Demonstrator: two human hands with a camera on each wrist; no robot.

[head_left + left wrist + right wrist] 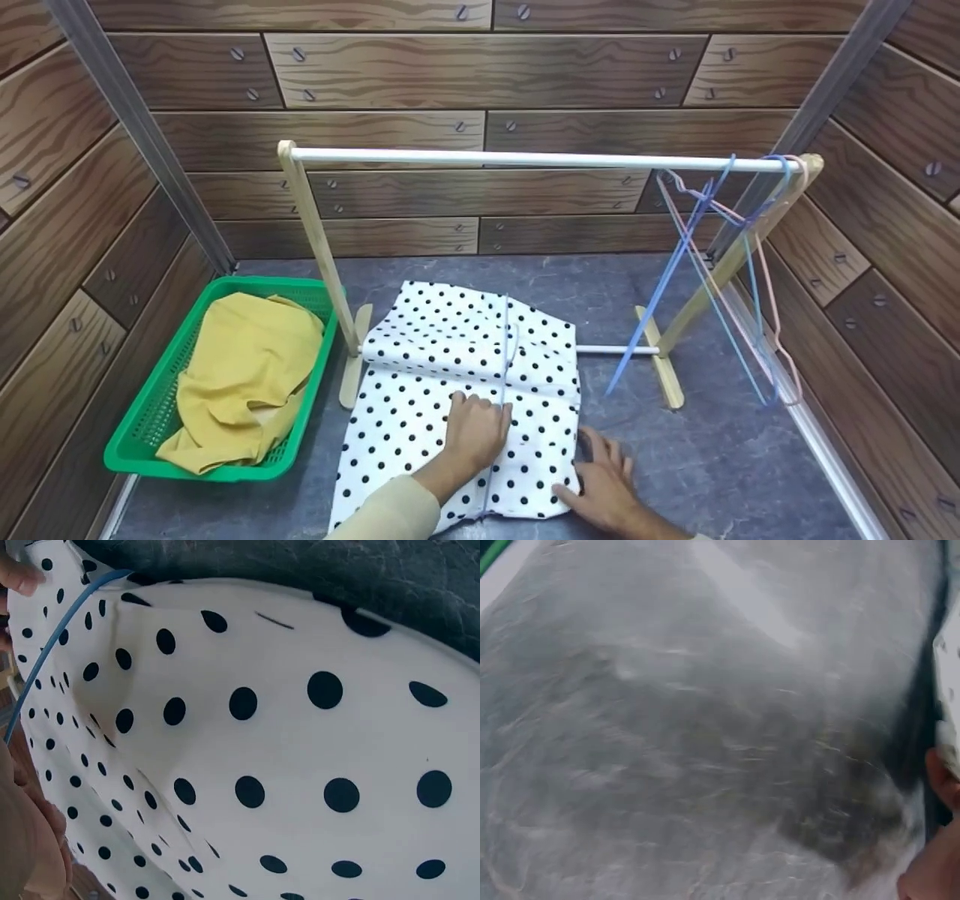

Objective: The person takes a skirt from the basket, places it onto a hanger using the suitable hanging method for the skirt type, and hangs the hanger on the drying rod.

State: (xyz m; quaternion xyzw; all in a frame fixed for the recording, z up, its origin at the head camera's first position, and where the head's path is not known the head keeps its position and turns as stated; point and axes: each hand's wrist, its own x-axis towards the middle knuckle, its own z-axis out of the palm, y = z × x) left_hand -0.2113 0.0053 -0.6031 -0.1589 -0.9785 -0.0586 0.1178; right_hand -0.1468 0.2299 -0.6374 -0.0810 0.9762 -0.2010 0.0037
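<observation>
A white cloth with black polka dots (pixel 420 420) lies spread on the floor, a fold running across its middle. Lengthwise on it rests a blue clothes hanger (pixel 505 352); its lower bar (pixel 64 622) crosses the cloth in the left wrist view. My left hand (pixel 478 431) is over the cloth with fingers curled, gripping the hanger near its middle. At the cloth's lower right edge, my right hand (pixel 606 484) holds the border between thumb and fingers. Only part of the right hand (pixel 934 855) shows in the right wrist view, beside the cloth's edge.
A wooden rack with a white rail (pixel 487 157) stands behind and over the cloth. Several blue and pink hangers (pixel 739 225) hang at its right end. To the left, a green basket (pixel 289 469) holds a yellow cloth (pixel 247 367). Wood-patterned walls enclose the grey floor.
</observation>
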